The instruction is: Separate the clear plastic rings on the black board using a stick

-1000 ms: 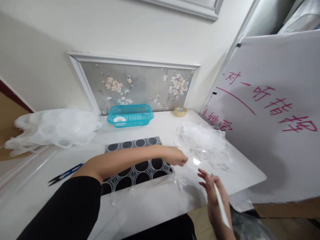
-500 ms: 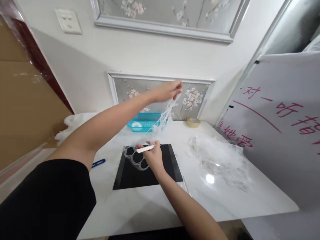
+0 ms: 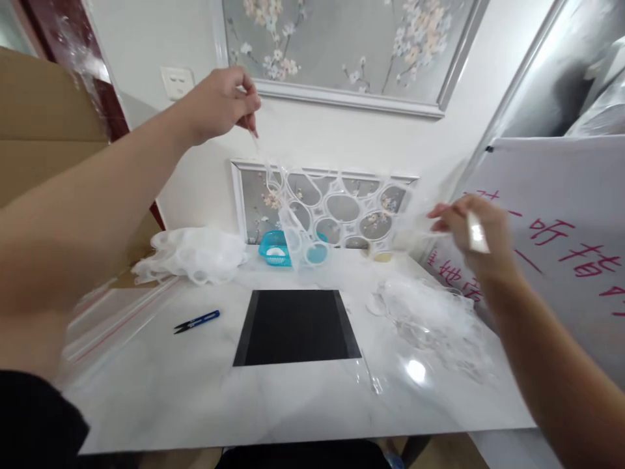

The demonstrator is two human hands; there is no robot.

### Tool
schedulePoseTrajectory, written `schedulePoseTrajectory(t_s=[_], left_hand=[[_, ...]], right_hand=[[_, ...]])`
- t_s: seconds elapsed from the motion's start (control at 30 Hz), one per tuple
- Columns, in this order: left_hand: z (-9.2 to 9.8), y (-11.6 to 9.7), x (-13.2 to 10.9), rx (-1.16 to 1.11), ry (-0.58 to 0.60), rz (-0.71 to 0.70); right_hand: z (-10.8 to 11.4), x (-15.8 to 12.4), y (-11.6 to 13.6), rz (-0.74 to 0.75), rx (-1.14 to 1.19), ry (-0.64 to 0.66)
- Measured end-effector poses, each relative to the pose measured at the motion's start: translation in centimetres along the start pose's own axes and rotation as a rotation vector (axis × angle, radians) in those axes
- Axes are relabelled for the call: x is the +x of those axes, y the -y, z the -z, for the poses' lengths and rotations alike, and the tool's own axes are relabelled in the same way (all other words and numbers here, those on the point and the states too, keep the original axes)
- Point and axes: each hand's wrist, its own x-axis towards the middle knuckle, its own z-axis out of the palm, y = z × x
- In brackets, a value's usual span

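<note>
A white, translucent lace-like sheet (image 3: 349,229) with large round openings hangs stretched in the air above the table. My left hand (image 3: 227,101), raised in front of the wall, pinches its upper left corner. Its right end is between the fingertips of my right hand (image 3: 481,228), which also has a flat white stick-like tool (image 3: 477,233) tucked in it. Below the sheet lies a black mat (image 3: 297,329). The sheet partly covers a turquoise basket (image 3: 274,251) that has a white round item in it.
A pile of white openwork pieces (image 3: 195,254) lies at the left, and a heap of clear scraps (image 3: 430,312) at the right. Blue-handled thread snips (image 3: 198,321) lie left of the mat. A tape roll (image 3: 379,255) stands by the wall. Right of the table is a whiteboard (image 3: 551,189).
My hands have moved apart, left hand up and left, right hand up and right. The bunched sheet has spread open between them and left the mat. The view has shifted.
</note>
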Motion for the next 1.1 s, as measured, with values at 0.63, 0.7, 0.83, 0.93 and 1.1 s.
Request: schedulePoseTrajectory(t_s=[0.63,0.7,0.83,0.93,1.1], left_hand=[[-8.0,10.7,-17.3,-0.348,0.122,0.658],[-10.0,13.6,-17.6,-0.343,0.124,0.705],[-13.9,18.3,-18.2,-0.306,0.122,0.782],[-16.2,20.8,-18.5,-0.257,0.128,0.819],[-17.9,23.5,-18.4,-0.09,0.119,0.819]], right_hand=[[-6.5,0.4,-8.6,-0.224,-0.138,0.454],[-10.2,0.1,-11.9,-0.238,-0.168,0.486],[-15.6,-0.8,-17.1,-0.248,-0.257,0.541],[-18.0,-0.9,-19.2,-0.234,-0.325,0.565],[-19.6,-0.2,-20.0,-0.239,-0.449,0.577]])
